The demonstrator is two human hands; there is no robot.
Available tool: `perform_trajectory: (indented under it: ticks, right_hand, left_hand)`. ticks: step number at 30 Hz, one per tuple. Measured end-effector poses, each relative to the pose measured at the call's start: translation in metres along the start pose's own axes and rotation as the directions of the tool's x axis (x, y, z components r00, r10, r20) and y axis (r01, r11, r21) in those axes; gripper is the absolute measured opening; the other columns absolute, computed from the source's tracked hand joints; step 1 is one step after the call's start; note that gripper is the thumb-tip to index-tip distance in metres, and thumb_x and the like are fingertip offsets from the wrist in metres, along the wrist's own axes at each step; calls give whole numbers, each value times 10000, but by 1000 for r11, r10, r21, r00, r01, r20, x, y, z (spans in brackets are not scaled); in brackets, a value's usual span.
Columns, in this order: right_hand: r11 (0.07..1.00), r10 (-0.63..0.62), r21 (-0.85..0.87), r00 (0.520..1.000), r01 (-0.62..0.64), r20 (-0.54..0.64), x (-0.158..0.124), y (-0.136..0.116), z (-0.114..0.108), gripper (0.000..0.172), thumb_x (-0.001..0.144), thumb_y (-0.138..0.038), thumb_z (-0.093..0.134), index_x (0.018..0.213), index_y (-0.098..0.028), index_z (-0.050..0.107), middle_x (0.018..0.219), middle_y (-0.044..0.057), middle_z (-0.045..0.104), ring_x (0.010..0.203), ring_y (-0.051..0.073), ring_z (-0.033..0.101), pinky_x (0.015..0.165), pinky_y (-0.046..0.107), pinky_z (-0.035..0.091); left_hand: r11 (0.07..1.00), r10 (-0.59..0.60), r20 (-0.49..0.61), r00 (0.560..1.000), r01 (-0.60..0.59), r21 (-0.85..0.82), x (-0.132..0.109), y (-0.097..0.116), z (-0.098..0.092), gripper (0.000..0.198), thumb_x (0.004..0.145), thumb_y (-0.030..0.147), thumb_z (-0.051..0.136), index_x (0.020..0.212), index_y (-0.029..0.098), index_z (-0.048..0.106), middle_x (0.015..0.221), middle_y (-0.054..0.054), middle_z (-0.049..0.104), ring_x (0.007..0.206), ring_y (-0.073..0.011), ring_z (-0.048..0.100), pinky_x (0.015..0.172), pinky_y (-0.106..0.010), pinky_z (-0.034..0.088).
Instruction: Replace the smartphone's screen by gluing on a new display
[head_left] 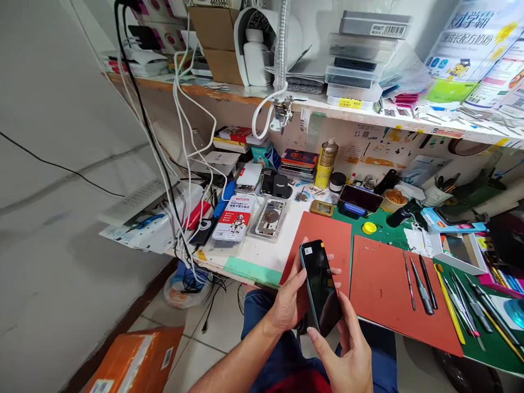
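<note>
A dark smartphone (320, 284) with a black screen and a small white sticker near its top is held over the front edge of the workbench. My left hand (289, 297) grips its left side, fingers wrapped behind it. My right hand (347, 349) holds the lower end, thumb and fingers closed on the phone's bottom edge. Beneath the phone lies a red-brown work mat (327, 232), and a second red-brown mat (385, 284) lies to its right.
Several screwdrivers and tweezers (421, 281) lie on the right mat and on the green cutting mat (491, 344). A battery pack box (235, 217), a phone housing (270, 217), a spray can (326, 162) and cables (180, 164) crowd the left and back. An orange parcel (135, 363) sits on the floor.
</note>
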State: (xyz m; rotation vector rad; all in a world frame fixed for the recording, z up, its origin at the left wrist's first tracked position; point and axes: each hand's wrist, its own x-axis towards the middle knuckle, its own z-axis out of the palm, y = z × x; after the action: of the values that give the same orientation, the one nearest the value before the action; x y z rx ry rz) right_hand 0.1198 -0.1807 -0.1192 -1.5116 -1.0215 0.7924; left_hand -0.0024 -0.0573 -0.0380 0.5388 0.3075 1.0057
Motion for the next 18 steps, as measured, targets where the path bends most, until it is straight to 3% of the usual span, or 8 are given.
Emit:
perform_trajectory:
  ticks: [7, 14, 18]
  right_hand:
    - [999, 24, -33, 999, -26, -47, -10, -19, 7, 945, 799, -435, 912, 1614, -217, 486, 1589, 161, 573, 1417, 347, 619, 1148, 460, 565]
    - [999, 38, 16, 996, -37, -82, -12, -24, 8, 927, 787, -428, 918, 1592, -209, 513, 1595, 160, 567, 1427, 346, 609, 1142, 435, 573]
    - [998, 39, 44, 995, -35, -90, -9, -32, 9, 900, 798, -424, 909, 1581, -203, 522, 1588, 158, 576, 1416, 335, 621, 1128, 410, 583]
  left_hand:
    - [1000, 21, -20, 1000, -21, -4, -7, -1, 0, 718, 1083, 330, 509, 1722, 370, 185, 1508, -170, 633, 1238, -335, 710, 1074, -593, 548]
    - [1000, -15, 80, 997, 14, 15, -7, 2, -6, 805, 1040, 367, 641, 1713, 408, 201, 1635, -170, 526, 1426, -401, 593, 1168, -662, 448]
    - [999, -8, 86, 996, 5, 35, -7, 3, -5, 875, 1002, 314, 688, 1713, 414, 188, 1617, -169, 546, 1397, -398, 618, 1159, -666, 451]
